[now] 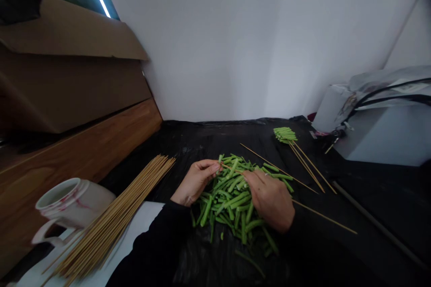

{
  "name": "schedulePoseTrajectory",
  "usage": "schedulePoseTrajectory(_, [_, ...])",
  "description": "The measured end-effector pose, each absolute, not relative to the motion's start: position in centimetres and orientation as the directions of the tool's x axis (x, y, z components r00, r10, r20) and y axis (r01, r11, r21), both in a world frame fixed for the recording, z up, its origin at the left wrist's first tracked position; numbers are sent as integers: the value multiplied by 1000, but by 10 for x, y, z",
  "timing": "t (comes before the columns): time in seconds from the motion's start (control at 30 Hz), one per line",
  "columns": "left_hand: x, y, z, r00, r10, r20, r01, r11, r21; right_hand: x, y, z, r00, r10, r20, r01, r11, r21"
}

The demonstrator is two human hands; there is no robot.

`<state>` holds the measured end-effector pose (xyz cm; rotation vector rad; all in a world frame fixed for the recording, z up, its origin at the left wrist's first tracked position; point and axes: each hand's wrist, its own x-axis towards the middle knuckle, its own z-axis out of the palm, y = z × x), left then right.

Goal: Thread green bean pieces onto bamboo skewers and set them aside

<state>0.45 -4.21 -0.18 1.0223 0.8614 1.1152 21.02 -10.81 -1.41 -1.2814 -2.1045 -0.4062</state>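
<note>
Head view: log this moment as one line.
left hand: pinching green stalk piece | right hand: holding wooden skewer | below: cut green stalks | beyond right hand: skewered stalk row

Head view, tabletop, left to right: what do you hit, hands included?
White mug → bundle of thin sticks → left hand → right hand → skewered green stems → pale box.

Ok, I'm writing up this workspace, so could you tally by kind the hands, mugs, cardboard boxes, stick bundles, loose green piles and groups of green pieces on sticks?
Hands: 2 (left hand, right hand)
Mug: 1
Cardboard box: 1
Stick bundle: 1
Loose green pile: 1
Group of green pieces on sticks: 1
Total: 7
</note>
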Motion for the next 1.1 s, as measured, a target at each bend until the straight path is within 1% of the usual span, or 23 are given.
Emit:
schedulePoseTrajectory(0.37, [3, -42, -6, 272, 961, -58, -245, 128, 961, 210, -108, -13, -326, 644, 693, 844, 528, -94])
schedulePoseTrajectory(0.67, [4, -43, -2, 268, 962, -57, -247, 126, 961, 209, -108, -17, -320, 655, 685, 867, 493, -66])
schedulePoseTrajectory(0.97, [2, -42, -8, 291, 956, -38, -217, 105, 971, 210, -109, -13, -313, 638, 703, 845, 525, -100])
schedulePoseTrajectory(1.1, [4, -44, -5, 292, 955, -42, -213, 108, 971, 209, -110, -14, -298, 667, 682, 860, 498, -111])
